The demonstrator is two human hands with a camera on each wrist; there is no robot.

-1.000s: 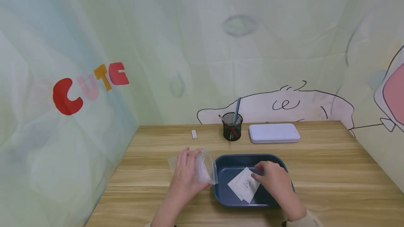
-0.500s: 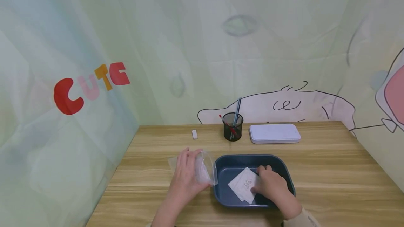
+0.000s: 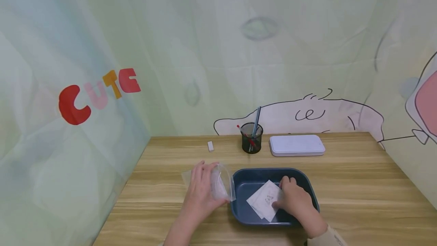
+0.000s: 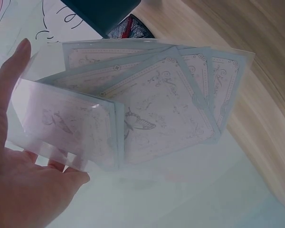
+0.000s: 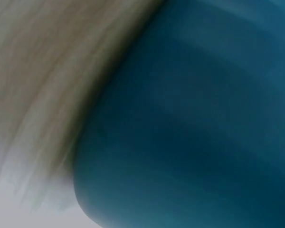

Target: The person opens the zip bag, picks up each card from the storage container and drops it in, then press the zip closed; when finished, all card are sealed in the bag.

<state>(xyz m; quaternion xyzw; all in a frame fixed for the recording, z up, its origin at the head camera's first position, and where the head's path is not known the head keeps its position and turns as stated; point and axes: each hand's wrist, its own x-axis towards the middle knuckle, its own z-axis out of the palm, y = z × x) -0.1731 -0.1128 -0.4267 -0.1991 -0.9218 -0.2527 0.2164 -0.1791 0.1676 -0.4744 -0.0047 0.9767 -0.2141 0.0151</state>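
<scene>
In the head view my left hand (image 3: pixel 201 187) holds a clear plastic bag (image 3: pixel 221 185) open-mouthed beside the tray's left wall. Several square papers with butterfly prints and ornate borders (image 4: pixel 156 107) show fanned out inside it in the left wrist view. A dark blue tray (image 3: pixel 240 215) stands to the right of the bag. Overlapping white square papers (image 3: pixel 256 200) lie in it, the top one bearing a small dark print. My right hand (image 3: pixel 296 200) reaches into the tray and pinches the top paper's right side between thumb and fingers. The right wrist view shows only the tray's outer wall (image 5: pixel 190 142), blurred.
Behind the tray stands a black mesh pen cup (image 3: pixel 251 141) with pens in it. A white flat case (image 3: pixel 297 145) lies to its right, a small white eraser-like block (image 3: pixel 210 146) to its left. A printed cloth backdrop (image 3: pixel 191 48) hangs behind the wooden table (image 3: pixel 355 185).
My right hand has come down from above the papers and taken hold of the top one, which has shifted slightly and turned. My left hand and the bag have stayed in place.
</scene>
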